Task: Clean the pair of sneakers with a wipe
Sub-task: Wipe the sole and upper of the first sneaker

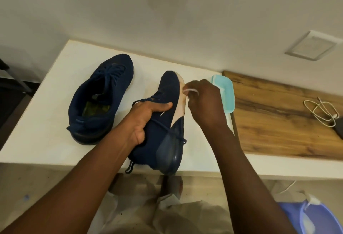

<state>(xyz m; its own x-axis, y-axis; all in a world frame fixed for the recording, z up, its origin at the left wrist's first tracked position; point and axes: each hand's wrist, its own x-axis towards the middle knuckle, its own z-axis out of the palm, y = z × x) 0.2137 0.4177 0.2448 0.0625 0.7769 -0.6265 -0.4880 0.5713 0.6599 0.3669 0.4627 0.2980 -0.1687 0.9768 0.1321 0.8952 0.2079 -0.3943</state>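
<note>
Two navy sneakers are on the white table (37, 141). One sneaker (104, 94) stands upright at the left, laces up. My left hand (146, 116) grips the other sneaker (167, 122) round its upper, tipped on its side so the pale sole (181, 102) faces right. My right hand (202, 103) pinches a small white wipe (189, 90) against that sole near the toe. Most of the wipe is hidden under my fingers.
A light blue wipe pack (227, 92) lies right behind my right hand at the table's right edge. Beyond it is a wooden surface (278, 122) with a coiled white cable (323, 111). A blue tub (315, 219) sits on the floor at lower right.
</note>
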